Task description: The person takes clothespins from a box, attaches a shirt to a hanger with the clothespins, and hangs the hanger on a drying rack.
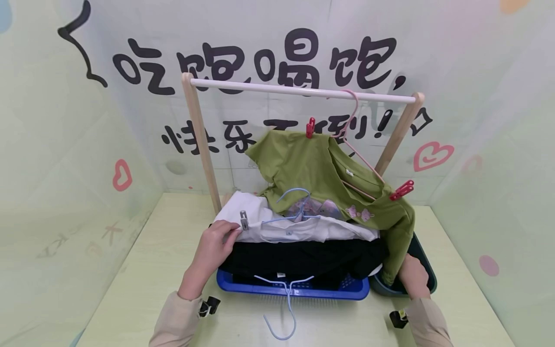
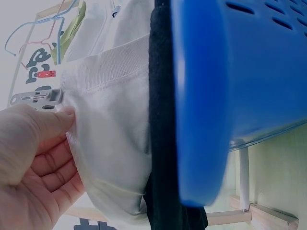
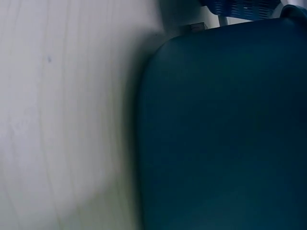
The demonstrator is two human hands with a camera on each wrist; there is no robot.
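Note:
My left hand [image 1: 211, 246] pinches the edge of a white shirt [image 1: 331, 230] between thumb and fingers, right beside a grey clothespin [image 1: 244, 220]. In the left wrist view the thumb lies on the white cloth [image 2: 110, 115] by the clothespin [image 2: 41, 98]. A blue hanger [image 1: 299, 213] sticks up from the shirt's neck. My right hand [image 1: 414, 275] reaches down into a dark green bin [image 1: 432, 274], its fingers hidden by the wall; I cannot tell what they touch. The right wrist view shows mostly the bin's outside [image 3: 216, 134].
A green shirt [image 1: 299, 159] hangs on a pink hanger [image 1: 356, 108] from the rack's white bar [image 1: 269, 88], with red clothespins [image 1: 310, 127] on it. Below the white shirt, black clothing [image 1: 303, 255] lies over a blue basket [image 1: 299, 290]. Another blue hanger [image 1: 291, 313] juts toward me.

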